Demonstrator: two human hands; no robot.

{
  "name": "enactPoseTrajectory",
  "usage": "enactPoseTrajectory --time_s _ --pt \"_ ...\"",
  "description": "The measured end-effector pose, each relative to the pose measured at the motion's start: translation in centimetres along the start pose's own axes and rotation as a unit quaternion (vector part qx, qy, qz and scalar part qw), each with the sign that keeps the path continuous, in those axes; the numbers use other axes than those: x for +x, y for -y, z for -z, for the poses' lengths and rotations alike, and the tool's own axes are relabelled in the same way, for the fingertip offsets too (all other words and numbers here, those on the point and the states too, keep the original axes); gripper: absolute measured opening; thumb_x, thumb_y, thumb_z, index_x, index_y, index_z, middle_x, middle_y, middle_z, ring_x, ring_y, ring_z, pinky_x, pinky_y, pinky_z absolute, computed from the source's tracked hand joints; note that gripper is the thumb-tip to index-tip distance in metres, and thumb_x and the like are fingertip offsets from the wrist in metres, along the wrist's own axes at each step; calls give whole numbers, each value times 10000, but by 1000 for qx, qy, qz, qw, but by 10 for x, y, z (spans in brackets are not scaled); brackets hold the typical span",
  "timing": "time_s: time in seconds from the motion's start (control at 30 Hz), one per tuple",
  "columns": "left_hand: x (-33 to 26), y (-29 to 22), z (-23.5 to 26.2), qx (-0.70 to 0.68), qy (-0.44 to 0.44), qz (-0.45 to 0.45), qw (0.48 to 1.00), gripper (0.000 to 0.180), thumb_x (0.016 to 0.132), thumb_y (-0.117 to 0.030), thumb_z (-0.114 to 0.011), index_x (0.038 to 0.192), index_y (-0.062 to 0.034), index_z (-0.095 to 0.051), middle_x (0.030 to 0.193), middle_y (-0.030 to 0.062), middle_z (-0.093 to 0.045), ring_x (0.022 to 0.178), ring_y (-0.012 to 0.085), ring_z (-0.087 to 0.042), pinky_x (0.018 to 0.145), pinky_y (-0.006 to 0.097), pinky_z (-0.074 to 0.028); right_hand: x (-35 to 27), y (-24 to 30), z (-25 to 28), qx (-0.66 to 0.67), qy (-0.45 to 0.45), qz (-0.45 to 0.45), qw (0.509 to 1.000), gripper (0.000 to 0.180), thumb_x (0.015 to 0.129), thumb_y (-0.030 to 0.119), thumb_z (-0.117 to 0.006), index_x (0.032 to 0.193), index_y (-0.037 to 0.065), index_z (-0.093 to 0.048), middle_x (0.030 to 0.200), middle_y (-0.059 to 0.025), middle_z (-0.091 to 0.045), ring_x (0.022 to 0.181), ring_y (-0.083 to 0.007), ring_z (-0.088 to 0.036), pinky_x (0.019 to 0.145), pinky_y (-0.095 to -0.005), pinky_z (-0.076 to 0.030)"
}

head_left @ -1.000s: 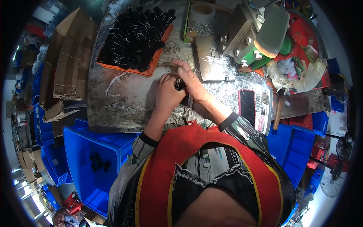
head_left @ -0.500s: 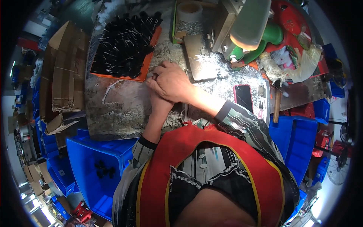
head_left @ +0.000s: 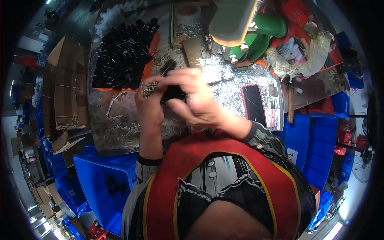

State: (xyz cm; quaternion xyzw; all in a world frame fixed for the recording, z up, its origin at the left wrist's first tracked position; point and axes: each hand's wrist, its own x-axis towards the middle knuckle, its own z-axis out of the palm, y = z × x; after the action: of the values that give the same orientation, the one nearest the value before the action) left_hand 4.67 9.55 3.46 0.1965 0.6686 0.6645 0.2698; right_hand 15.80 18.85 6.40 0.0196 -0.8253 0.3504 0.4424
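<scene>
Above the near part of the worktable, my left hand (head_left: 149, 107) is closed round a bunch of small silvery metal pieces (head_left: 149, 89). My right hand (head_left: 196, 96) arches over from the right, its fingertips close to that bunch. Motion blurs it, so its grip is unclear. Black bristles (head_left: 175, 93) show in the gap between my hands. A black brush (head_left: 170, 65) with a thin wire stem sits just beyond my right fingers; whether it is held cannot be seen. Left of my hands, an orange tray (head_left: 149, 69) is heaped with black wire-stemmed brushes (head_left: 122, 56).
A green machine (head_left: 256, 44) with a lamp (head_left: 232, 24) stands at the far right. Nearby lie a phone (head_left: 253, 105), a hammer handle (head_left: 291, 105) and a tape roll (head_left: 187, 15). Blue bins (head_left: 102, 164) flank me; cardboard (head_left: 70, 84) stands left.
My hands were clasped together by the tray; now they have drawn apart, showing the metal pieces in the left. My right hand has shifted right and nearer. The whole view has shifted slightly.
</scene>
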Motion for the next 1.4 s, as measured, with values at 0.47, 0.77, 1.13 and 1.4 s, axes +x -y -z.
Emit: enactPoseTrajectory --time_s 0.47,0.77,1.13,1.4 --pt "49 39 -40 -365 201 214 883 193 734 43 -554 916 -19 -569 891 104 -606 788 195 -601 722 305 -511 -99 -25 206 -364 -212 -347 838 302 768 144 -647 986 -38 -545 867 -100 -617 734 -159 -589 690 -269 -460" --pt "67 32 -57 -242 216 155 933 155 708 30 -595 859 1 -606 783 83 -617 706 158 -602 652 264 -506 -80 -89 220 56 -319 -241 915 86 730 59 -645 750 -17 -610 706 -102 -623 640 -146 -586 651 -256 -463" --pt "87 42 -59 -221 195 173 940 167 665 7 -620 831 -8 -621 791 73 -619 701 157 -592 640 258 -493 14 -25 267 22 -175 -445 878 213 713 187 -647 653 9 -545 514 -71 -477 443 -152 -458 484 -260 -373" --pt "83 41 -57 -209 175 156 949 146 663 18 -617 805 -13 -623 793 74 -620 708 160 -593 640 264 -496 -33 -56 245 -12 -264 -259 929 104 715 90 -612 736 -10 -594 554 -62 -536 484 -145 -526 479 -256 -428"
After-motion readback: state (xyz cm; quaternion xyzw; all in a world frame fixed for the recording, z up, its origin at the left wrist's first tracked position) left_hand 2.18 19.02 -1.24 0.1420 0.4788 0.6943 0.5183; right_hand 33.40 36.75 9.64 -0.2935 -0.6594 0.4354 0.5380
